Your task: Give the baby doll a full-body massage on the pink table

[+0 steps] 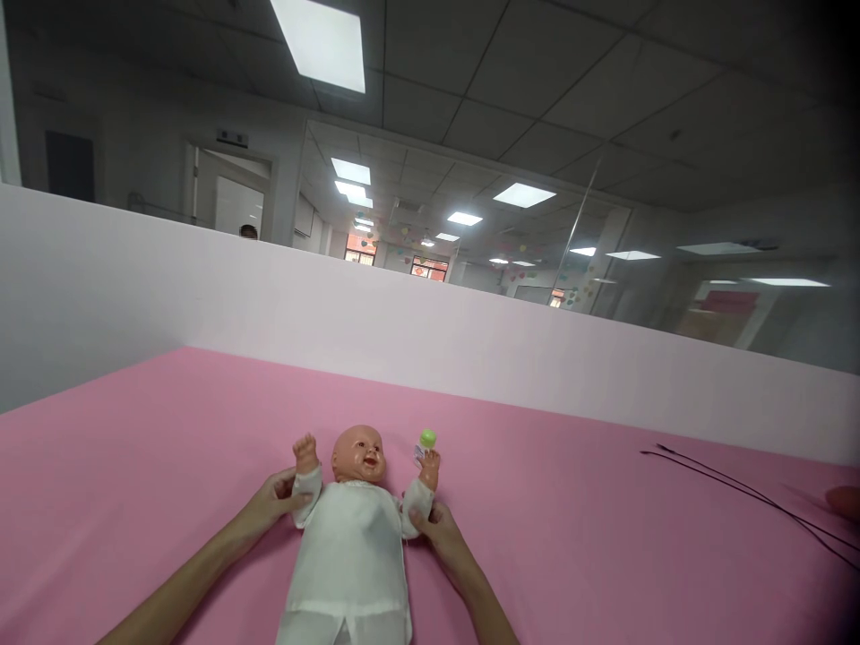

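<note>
A baby doll [355, 546] in white clothes lies on its back on the pink table cover, its head toward the far side and both arms raised. My left hand [277, 498] is closed around the doll's sleeved arm on the left, thumb across the white cuff. On the other side, my right hand [439, 534] grips the opposite sleeve near the forearm. Just beyond the doll's hand on the right sits a small bottle with a green cap [428, 439], its lower part mostly hidden. The doll's legs run out of view at the bottom.
The pink cover [571, 537] meets a low white partition [417, 331] at the back. Thin dark cords [732, 491] lie at the right, near a blurred reddish-brown object [843, 502] at the edge. Beyond are glass and a lit room; part of a person's head [248, 231] shows.
</note>
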The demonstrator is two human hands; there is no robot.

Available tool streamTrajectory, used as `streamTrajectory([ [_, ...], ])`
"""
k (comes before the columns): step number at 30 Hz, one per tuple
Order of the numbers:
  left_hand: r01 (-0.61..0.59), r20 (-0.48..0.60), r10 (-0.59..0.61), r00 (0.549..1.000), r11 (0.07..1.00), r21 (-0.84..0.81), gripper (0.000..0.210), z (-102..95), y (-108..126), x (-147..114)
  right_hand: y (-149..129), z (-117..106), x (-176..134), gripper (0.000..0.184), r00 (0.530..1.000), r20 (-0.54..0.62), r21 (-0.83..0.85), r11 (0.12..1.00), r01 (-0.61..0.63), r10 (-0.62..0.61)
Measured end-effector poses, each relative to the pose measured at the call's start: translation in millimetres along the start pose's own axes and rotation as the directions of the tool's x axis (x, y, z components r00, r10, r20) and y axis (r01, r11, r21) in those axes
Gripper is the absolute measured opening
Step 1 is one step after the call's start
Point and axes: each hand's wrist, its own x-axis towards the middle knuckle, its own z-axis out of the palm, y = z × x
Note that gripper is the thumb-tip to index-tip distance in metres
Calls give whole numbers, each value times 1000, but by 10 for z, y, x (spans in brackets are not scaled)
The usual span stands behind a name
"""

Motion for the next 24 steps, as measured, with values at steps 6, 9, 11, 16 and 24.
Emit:
streamTrajectory([
  [6,-22,100,15,995,997,68,29,40,3,-16,-144,65,-91,32,989,122,-206,973,107,-83],
  [9,16,11,-16,1000,999,37,41,53,0,-15,-125,70,-79,37,995,61,-199,976,87,-77],
  [11,37,-51,-38,998,999,-27,44,45,-17,0,-90,55,-63,47,999,19,-147,988,43,-41],
  [16,79,-91,-93,992,987,-141,41,5,-89,44,10,-9,-4,57,1000,-1,9,1000,2,-2],
  [24,77,-101,-88,991,990,-116,50,-28,-67,28,-29,2,-43,50,999,52,-7,1000,11,-10],
])
